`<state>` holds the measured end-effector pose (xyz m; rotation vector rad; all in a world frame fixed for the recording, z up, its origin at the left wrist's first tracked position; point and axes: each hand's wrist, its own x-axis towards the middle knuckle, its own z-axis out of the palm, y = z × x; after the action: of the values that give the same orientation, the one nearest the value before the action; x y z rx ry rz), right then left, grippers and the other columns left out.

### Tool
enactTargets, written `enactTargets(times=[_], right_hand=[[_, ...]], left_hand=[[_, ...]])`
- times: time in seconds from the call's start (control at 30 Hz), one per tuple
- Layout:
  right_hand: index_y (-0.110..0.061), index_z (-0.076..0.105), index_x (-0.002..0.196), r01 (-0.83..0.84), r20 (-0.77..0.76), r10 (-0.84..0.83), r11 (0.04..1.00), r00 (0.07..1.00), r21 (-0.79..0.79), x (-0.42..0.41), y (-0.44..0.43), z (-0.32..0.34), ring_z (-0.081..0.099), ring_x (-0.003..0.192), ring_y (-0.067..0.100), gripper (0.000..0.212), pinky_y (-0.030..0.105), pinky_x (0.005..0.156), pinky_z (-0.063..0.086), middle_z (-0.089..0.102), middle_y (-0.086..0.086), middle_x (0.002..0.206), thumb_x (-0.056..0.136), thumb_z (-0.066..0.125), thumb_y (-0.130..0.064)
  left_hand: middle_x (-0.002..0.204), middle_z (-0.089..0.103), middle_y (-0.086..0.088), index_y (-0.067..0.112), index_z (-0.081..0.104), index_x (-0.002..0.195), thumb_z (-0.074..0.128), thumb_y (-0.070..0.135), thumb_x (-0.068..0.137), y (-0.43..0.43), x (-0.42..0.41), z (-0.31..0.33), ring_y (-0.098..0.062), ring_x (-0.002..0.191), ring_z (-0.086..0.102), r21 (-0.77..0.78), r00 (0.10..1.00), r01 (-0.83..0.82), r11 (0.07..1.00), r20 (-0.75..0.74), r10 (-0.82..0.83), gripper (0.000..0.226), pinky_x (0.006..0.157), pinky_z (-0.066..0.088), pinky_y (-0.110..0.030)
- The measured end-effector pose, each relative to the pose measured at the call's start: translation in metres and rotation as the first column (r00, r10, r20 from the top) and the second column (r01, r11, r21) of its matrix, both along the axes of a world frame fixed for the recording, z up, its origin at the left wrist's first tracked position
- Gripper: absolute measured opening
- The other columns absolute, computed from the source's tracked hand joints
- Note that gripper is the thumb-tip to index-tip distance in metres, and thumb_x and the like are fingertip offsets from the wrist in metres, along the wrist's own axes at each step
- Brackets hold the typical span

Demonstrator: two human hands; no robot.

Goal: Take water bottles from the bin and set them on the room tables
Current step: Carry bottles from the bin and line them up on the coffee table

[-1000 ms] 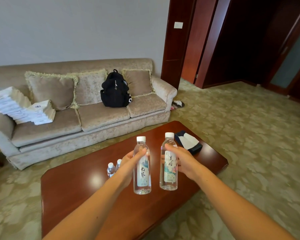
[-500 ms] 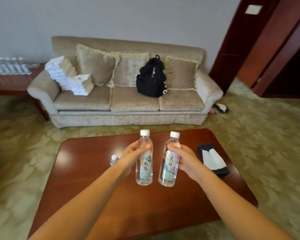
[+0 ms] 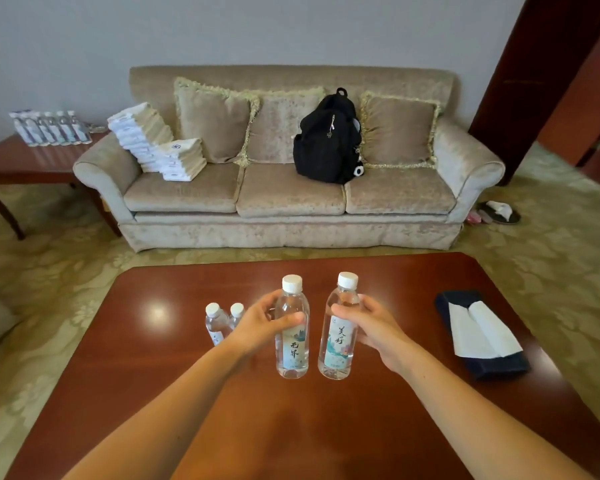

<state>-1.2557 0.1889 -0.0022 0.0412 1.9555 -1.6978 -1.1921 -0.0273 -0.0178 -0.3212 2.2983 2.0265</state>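
1. Left bottle [image 3: 291,327]: upright, my left hand [image 3: 257,325] curled round it, thumb on the label.
2. Right bottle [image 3: 338,327]: upright, just beside it, gripped by my right hand [image 3: 374,327].
3. Both over the coffee table [image 3: 361,427]; can't tell if the bases touch.
4. Two more bottles [image 3: 222,322] stand behind my left hand.
5. Tissue box [image 3: 478,334] on the table's right; bottle row [image 3: 51,128] on the side table [image 3: 32,161], far left.

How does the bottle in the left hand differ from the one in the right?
The left bottle is upright with a beige label; the right bottle leans slightly, and its label is teal and pink. Both are clear with white caps.
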Motion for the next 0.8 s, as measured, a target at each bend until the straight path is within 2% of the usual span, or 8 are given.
enactTargets(times=[0.07, 0.13, 0.23, 0.37, 0.57, 0.7, 0.8], right_hand=[[-0.026, 0.066, 0.111, 0.010, -0.029, -0.010, 1.000, 1.000, -0.014, -0.010, -0.001, -0.041, 0.068, 0.102, 0.013, 0.034, 0.032, 0.085, 0.053, 0.073, -0.002, 0.109, 0.080, 0.081, -0.030], [-0.025, 0.067, 0.111, 0.012, -0.077, -0.013, 1.000, 0.997, -0.019, -0.020, -0.005, -0.078, 0.068, 0.100, 0.012, 0.034, 0.029, 0.078, 0.050, 0.073, -0.003, 0.108, 0.080, 0.080, -0.029], [-0.023, 0.068, 0.110, 0.000, -0.164, -0.006, 0.999, 0.986, -0.038, -0.035, -0.013, -0.131, 0.069, 0.100, 0.014, 0.033, 0.032, 0.084, 0.053, 0.074, -0.003, 0.106, 0.080, 0.080, -0.029], [-0.023, 0.068, 0.109, -0.023, -0.266, 0.004, 0.997, 0.964, -0.069, -0.050, -0.028, -0.186, 0.070, 0.100, 0.014, 0.033, 0.036, 0.089, 0.055, 0.075, -0.003, 0.106, 0.079, 0.081, -0.030], [-0.022, 0.067, 0.111, -0.069, -0.370, 0.035, 0.995, 0.928, -0.079, -0.058, -0.046, -0.220, 0.070, 0.101, 0.016, 0.038, 0.039, 0.093, 0.055, 0.074, -0.001, 0.109, 0.078, 0.082, -0.032], [-0.021, 0.068, 0.111, -0.053, -0.367, 0.008, 0.992, 0.930, -0.112, -0.061, -0.043, -0.229, 0.069, 0.102, 0.015, 0.036, 0.044, 0.099, 0.052, 0.074, -0.002, 0.107, 0.078, 0.082, -0.028], [-0.023, 0.069, 0.108, -0.048, -0.363, 0.015, 0.995, 0.932, -0.082, -0.066, -0.041, -0.235, 0.069, 0.102, 0.016, 0.034, 0.046, 0.100, 0.051, 0.075, -0.002, 0.106, 0.077, 0.083, -0.028]], left_hand=[[0.109, 0.073, 0.006, 0.026, 0.061, 0.120, 0.084, 0.048, 0.062, -0.003, -0.011, -0.037, -0.014, 0.104, 0.068, -0.041, 0.999, 0.020, 0.999, -0.034, -0.021, 0.067, 0.087, 0.054, -0.026], [0.112, 0.071, 0.006, 0.026, 0.058, 0.122, 0.084, 0.036, 0.072, -0.006, -0.020, -0.073, -0.010, 0.104, 0.067, -0.055, 0.998, 0.024, 0.998, -0.058, -0.027, 0.058, 0.082, 0.052, -0.020], [0.116, 0.068, 0.007, 0.032, 0.055, 0.120, 0.077, 0.021, 0.081, -0.010, -0.032, -0.119, -0.005, 0.104, 0.065, -0.051, 0.991, 0.037, 0.998, -0.125, -0.043, 0.046, 0.082, 0.051, -0.018], [0.117, 0.070, 0.005, 0.028, 0.058, 0.123, 0.077, 0.024, 0.081, -0.018, -0.047, -0.170, -0.010, 0.108, 0.066, -0.101, 0.971, 0.049, 0.994, -0.227, -0.071, 0.046, 0.090, 0.052, -0.025], [0.117, 0.071, 0.004, 0.022, 0.059, 0.126, 0.075, 0.021, 0.084, -0.028, -0.053, -0.207, -0.009, 0.106, 0.068, -0.116, 0.953, 0.013, 0.993, -0.300, -0.047, 0.045, 0.087, 0.054, -0.025], [0.117, 0.071, 0.002, 0.020, 0.058, 0.128, 0.072, 0.015, 0.087, -0.032, -0.053, -0.222, -0.011, 0.106, 0.068, -0.073, 0.957, -0.023, 0.997, -0.291, 0.001, 0.044, 0.088, 0.054, -0.026], [0.116, 0.071, 0.001, 0.025, 0.059, 0.123, 0.071, 0.016, 0.088, -0.031, -0.054, -0.228, -0.011, 0.103, 0.069, -0.055, 0.961, -0.043, 0.998, -0.277, 0.026, 0.037, 0.085, 0.054, -0.024]])
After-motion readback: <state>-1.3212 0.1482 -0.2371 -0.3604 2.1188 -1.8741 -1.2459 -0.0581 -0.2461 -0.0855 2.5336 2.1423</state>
